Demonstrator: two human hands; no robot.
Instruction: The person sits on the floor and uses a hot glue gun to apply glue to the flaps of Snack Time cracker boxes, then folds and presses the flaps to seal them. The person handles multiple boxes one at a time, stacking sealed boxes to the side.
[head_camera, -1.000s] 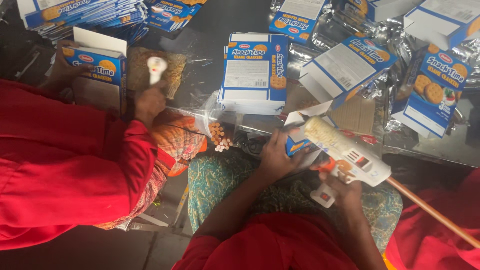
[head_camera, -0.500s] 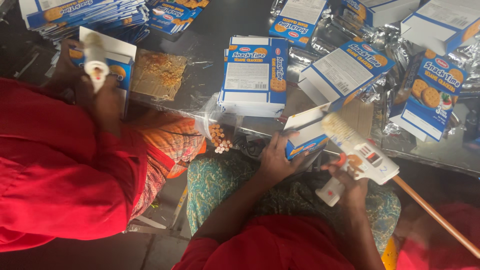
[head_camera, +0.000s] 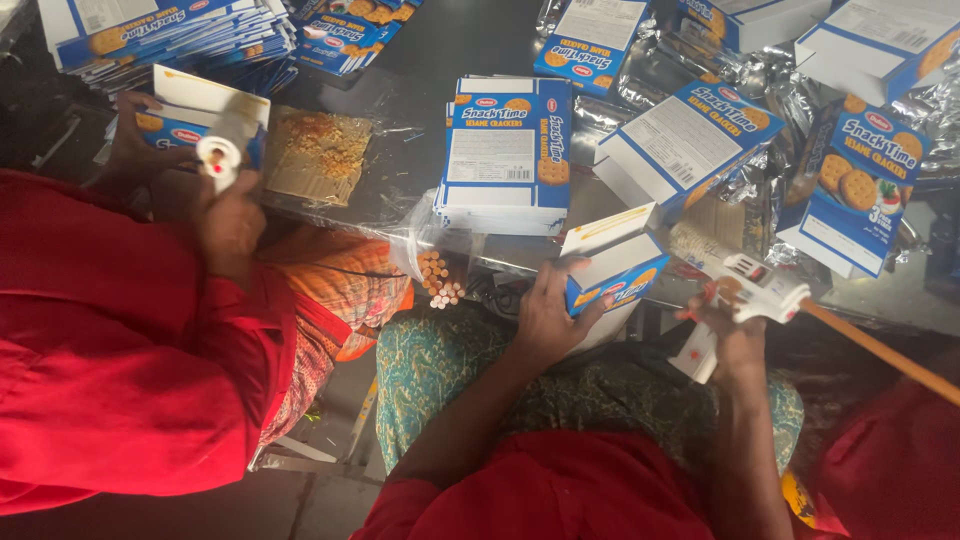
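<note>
My left hand (head_camera: 552, 312) grips a blue and white cracker box (head_camera: 612, 268) from below, its white flap standing open at the top. My right hand (head_camera: 737, 337) holds a white glue gun (head_camera: 752, 292) just right of the box, nozzle pointing left toward the flap. An orange glue stick (head_camera: 880, 352) juts from the gun's back toward the lower right. Both hands are over my lap, at the near edge of the dark table (head_camera: 420, 60).
A co-worker in red at my left holds another box (head_camera: 205, 120) and a white glue gun (head_camera: 215, 158). A stack of flat blue boxes (head_camera: 506, 150) lies ahead. More boxes (head_camera: 858, 185), foil packs (head_camera: 690, 75) and a flat-carton pile (head_camera: 170, 35) fill the table.
My right hand swung the glue gun from lying across the box to the box's right side. The co-worker's gun shifted from the far left toward the box's front.
</note>
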